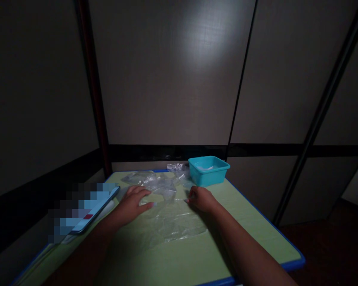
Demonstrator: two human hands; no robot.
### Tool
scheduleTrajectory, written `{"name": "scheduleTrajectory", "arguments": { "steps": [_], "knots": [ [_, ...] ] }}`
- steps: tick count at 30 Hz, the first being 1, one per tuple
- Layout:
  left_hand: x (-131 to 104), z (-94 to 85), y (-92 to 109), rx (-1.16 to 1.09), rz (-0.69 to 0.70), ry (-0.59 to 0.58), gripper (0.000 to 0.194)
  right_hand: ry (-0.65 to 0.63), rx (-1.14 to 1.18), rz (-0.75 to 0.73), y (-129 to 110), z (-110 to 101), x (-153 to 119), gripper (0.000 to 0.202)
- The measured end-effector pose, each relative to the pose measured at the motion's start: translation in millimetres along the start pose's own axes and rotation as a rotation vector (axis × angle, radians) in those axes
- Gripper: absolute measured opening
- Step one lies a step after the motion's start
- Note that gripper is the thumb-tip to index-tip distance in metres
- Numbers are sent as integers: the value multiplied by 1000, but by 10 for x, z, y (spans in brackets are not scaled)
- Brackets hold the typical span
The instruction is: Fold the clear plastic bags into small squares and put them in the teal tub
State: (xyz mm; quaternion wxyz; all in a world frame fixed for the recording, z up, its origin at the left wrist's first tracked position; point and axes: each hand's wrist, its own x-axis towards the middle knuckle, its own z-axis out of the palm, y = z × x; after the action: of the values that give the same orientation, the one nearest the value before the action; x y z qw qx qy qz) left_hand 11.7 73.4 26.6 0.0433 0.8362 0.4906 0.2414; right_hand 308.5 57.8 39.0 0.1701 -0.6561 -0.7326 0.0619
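A clear plastic bag [176, 226] lies spread and wrinkled on the green table, between my two hands and nearer to me. My left hand [137, 201] rests at its upper left with fingers apart, holding nothing that I can see. At the bag's upper right edge, my right hand [200, 198] has its fingertips pinched together on the plastic. Beyond my hands lies more crumpled clear plastic [152, 182], partly behind the left fingers.
A turquoise basket [210, 174] with something pale inside stands at the table's far right. Crinkled wrapping [179, 170] lies beside it. A tablet-like device [97, 210], partly pixelated, leans at the left edge. The green table [256, 234] has a blue rim; wardrobe panels rise behind it.
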Motion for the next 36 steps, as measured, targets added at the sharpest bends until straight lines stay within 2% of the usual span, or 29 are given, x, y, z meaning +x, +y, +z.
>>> {"name": "scheduleTrajectory", "arguments": {
  "steps": [3, 8, 16, 21, 25, 31, 36],
  "knots": [
    [7, 13, -37, 31, -24, 74, 36, -17, 18, -20, 15, 3, 7, 22],
    [-24, -6, -9, 11, 7, 41, 28, -63, 63, -97, 32, -4, 9, 11],
    [-32, -42, 26, 25, 1, 55, 24, -116, 113, -210, -17, 3, -7, 6],
    [-2, 17, -74, 63, -10, 89, 27, -48, 77, -168, 2, -19, 22, 9],
    [1, 33, -129, 110, -61, 74, 21, -54, 45, -120, 35, -13, 27, 12],
    [-10, -15, -101, 120, -111, 114, 10, -60, 15, -99, 32, 6, 17, 13],
    [19, -34, -89, 115, -112, 184, 9, -44, 16, -92, 57, 9, 39, 15]
  ]
}}
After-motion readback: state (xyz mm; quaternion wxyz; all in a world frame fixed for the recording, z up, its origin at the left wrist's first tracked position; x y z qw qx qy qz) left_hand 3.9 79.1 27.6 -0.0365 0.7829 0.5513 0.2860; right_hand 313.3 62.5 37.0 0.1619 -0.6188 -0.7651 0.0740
